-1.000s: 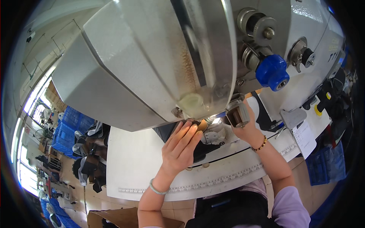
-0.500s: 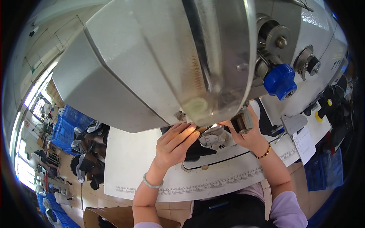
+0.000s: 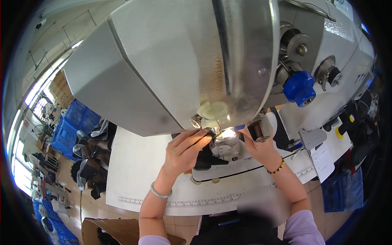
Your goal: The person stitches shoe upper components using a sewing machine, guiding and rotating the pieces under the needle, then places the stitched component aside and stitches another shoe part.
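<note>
A large grey sewing machine head (image 3: 175,69) fills the upper view, close to the camera. Under it, by the lit needle area (image 3: 226,132), lies a grey and black workpiece (image 3: 222,149). My left hand (image 3: 183,151) reaches in from the left, its fingers held together and pinching the piece's dark edge just below the needle. My right hand (image 3: 261,147) grips the piece from the right; its fingertips are partly hidden behind a small metal roller (image 3: 259,128). A bracelet sits on each wrist.
The white table (image 3: 134,163) has a ruler strip along its front edge. Dark shoe parts (image 3: 92,163) are piled at its left beside blue crates (image 3: 73,126). A blue knob (image 3: 300,87) juts from the machine. A paper sheet (image 3: 322,159) lies at the right, a cardboard box (image 3: 106,230) below.
The view has drawn closer to the machine head. My left fingers slid up and right toward the needle. My right hand stayed at the piece.
</note>
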Tool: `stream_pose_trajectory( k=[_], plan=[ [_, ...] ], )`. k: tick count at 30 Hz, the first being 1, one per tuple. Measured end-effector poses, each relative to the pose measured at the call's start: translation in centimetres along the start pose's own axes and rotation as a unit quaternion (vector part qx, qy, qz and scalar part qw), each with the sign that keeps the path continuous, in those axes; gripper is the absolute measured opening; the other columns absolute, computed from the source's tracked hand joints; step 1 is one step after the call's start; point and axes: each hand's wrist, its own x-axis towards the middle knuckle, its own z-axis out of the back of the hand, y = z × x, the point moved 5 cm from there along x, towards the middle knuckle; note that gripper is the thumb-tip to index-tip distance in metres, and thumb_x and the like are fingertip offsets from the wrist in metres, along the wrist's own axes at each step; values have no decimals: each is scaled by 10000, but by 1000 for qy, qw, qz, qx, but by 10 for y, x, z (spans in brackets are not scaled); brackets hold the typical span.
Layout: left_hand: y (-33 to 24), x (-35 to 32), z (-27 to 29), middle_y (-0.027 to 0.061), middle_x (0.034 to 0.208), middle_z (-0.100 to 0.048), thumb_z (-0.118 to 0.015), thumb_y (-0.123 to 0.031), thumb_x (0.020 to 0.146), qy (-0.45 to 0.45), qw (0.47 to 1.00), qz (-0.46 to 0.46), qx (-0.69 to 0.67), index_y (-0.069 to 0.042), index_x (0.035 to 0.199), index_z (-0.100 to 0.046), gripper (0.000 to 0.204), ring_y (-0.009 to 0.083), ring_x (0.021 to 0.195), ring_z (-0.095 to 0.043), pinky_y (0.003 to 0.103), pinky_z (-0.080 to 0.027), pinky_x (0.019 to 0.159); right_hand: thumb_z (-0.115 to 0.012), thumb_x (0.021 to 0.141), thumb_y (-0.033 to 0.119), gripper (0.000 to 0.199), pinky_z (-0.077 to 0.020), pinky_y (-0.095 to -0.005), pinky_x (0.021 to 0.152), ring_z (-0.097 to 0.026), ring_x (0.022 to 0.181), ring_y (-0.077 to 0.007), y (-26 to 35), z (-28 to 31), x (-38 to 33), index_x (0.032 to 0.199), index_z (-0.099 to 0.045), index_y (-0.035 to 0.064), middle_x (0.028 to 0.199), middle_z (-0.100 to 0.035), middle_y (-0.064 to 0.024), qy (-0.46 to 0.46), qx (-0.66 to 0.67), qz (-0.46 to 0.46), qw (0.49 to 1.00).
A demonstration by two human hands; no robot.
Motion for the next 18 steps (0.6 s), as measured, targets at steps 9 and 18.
stream_pose_trajectory(
  k=[9, 18],
  plan=[
    [-5, -3, -2, 83, 1004, -630, -579, 95, 627, 56, 994, 89, 43, -88, 1008, -634, 427, 262, 913, -601, 333, -524, 750, -583, 572, -54, 220, -456, -302, 576, -548, 738, -213, 3, 1, 0, 753, -574, 71, 846, -574, -25, -35, -41, -16, 998],
    [-15, -1, 4, 92, 1020, -645, -569, 83, 644, 39, 991, 100, 78, -114, 1005, -664, 422, 269, 980, -599, 334, -510, 814, -560, 596, -49, 184, -453, -296, 531, -552, 714, -219, -8, -7, 1, 734, -587, 71, 764, -578, -32, -27, -8, -103, 994]
  ],
)
